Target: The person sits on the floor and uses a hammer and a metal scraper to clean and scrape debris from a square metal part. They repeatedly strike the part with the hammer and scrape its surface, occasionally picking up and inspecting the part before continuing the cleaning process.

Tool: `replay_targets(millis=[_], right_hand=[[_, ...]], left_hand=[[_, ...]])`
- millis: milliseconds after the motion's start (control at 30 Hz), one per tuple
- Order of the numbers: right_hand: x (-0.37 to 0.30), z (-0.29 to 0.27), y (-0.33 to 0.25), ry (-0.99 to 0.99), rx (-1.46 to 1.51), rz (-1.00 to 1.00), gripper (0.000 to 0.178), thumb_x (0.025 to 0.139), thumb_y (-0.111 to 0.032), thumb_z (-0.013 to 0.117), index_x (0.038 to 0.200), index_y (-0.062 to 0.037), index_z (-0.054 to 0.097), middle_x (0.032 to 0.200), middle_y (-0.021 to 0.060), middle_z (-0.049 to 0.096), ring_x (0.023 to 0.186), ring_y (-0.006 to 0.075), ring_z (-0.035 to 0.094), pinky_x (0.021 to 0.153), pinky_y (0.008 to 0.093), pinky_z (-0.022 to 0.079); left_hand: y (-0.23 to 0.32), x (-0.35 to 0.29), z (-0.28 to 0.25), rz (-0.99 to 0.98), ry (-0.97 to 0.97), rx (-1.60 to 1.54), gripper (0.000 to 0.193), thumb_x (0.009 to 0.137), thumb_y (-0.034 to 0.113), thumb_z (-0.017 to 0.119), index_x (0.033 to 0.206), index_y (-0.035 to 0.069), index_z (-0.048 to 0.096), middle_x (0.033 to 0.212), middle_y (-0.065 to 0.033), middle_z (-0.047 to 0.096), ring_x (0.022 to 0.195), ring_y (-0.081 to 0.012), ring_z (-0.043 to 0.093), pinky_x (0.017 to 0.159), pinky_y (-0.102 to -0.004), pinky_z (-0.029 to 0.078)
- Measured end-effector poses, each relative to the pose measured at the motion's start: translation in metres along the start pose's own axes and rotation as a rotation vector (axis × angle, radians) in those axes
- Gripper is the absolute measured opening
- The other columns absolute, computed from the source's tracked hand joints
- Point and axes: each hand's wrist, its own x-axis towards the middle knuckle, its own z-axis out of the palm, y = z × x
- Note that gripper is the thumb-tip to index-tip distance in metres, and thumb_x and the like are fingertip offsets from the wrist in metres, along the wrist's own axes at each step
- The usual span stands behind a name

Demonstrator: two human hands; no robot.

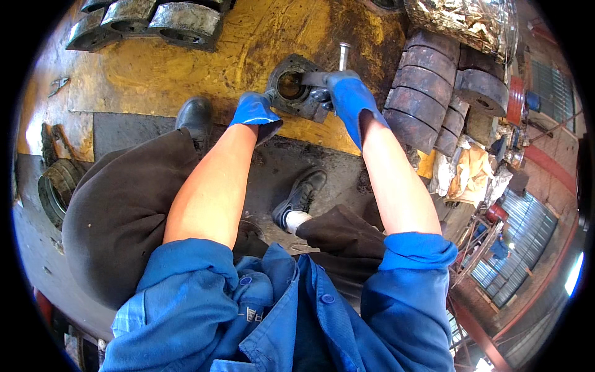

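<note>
A dark, greasy metal housing [274, 75] with a round bore lies on the yellow-stained work surface in front of me. My left hand [256, 106], in a blue glove, is at the housing's near left edge and seems to grip it; the cuff hides most of its fingers. On the right, my right hand [341, 92], in a glove with dark fingers, is closed around a metal tool. A shiny rod with a flat end [344, 54] sticks up beyond this hand. A flat grey piece [315, 79] reaches left from it to the bore's edge. The tool's exact kind is unclear.
Rows of dark round metal parts [421, 84] stand close on the right, with a plastic-wrapped bundle [465, 22] beyond. Several curved castings [185, 23] sit at the far left. Crumpled rags [471, 173] lie at right. My shoes [304, 191] flank the near edge.
</note>
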Motion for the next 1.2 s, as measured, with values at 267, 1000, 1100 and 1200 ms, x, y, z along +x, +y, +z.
replay_targets(millis=[267,1000,1100,1200], right_hand=[[0.042,0.031,-0.025,-0.123,-0.933,-0.105,0.031,0.086,-0.027,0.056,0.099,-0.0015,0.069,0.094,0.0204,0.068,0.089,0.0327,0.067,0.075,0.0411,0.052],[0.049,-0.016,-0.016,-0.272,-1.216,-0.289,0.027,0.079,-0.008,0.062,0.104,-0.0157,0.068,0.089,0.0116,0.070,0.079,0.0262,0.066,0.070,0.0401,0.052],[0.043,-0.044,-0.006,-0.177,-0.956,-0.217,0.026,0.083,-0.005,0.059,0.107,-0.0119,0.066,0.083,0.0077,0.070,0.068,0.0164,0.063,0.063,0.0335,0.052],[0.018,-0.084,0.007,-0.233,-0.525,-0.247,0.028,0.086,-0.004,0.057,0.113,-0.0067,0.064,0.085,0.0063,0.071,0.064,0.0113,0.061,0.060,0.0287,0.051]], left_hand=[[0.000,0.006,0.006,0.019,0.025,0.033,0.083,0.064,0.048,0.075,0.136,0.016,0.048,0.109,-0.0198,0.066,0.099,-0.0351,0.065,0.083,-0.0417,0.052],[-0.010,0.023,0.019,0.029,-0.014,0.069,0.071,0.068,0.045,0.071,0.132,0.020,0.052,0.099,-0.0180,0.069,0.091,-0.0337,0.066,0.077,-0.0432,0.052],[-0.011,0.014,0.016,0.012,-0.009,0.061,0.072,0.068,0.044,0.070,0.133,0.021,0.051,0.105,-0.0192,0.067,0.097,-0.0347,0.065,0.081,-0.0426,0.052],[-0.011,0.010,0.016,-0.014,0.043,-0.029,0.067,0.069,0.035,0.068,0.132,0.020,0.052,0.110,-0.0202,0.065,0.101,-0.0370,0.063,0.084,-0.0427,0.052]])
